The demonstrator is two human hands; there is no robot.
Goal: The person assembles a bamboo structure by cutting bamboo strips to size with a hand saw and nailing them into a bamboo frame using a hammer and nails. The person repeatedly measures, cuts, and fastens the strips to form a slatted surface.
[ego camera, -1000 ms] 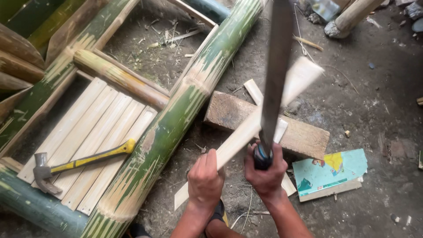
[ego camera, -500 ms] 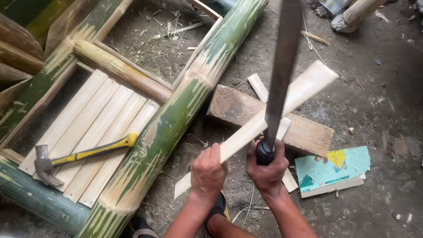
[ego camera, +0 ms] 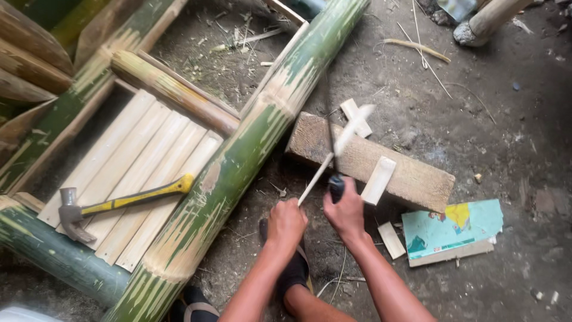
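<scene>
My left hand (ego camera: 286, 223) grips the near end of a pale bamboo slat (ego camera: 339, 149), which is turned edge-on and rests on a wooden block (ego camera: 411, 173). My right hand (ego camera: 345, 209) is closed on the dark handle of a long blade (ego camera: 329, 128), whose thin edge lies against the slat over the block. A short cut piece of slat (ego camera: 379, 179) leans on the block beside my right hand.
A thick green bamboo pole (ego camera: 238, 161) runs diagonally on the left. Beyond it, several pale slats (ego camera: 137, 167) lie side by side with a yellow-handled hammer (ego camera: 119, 203) on them. A teal board (ego camera: 453, 229) and small offcuts (ego camera: 391, 240) lie on the dirt ground at right.
The blade has come down from its raised position onto the slat at the block. The slat has turned from flat to edge-on. The view has shifted slightly.
</scene>
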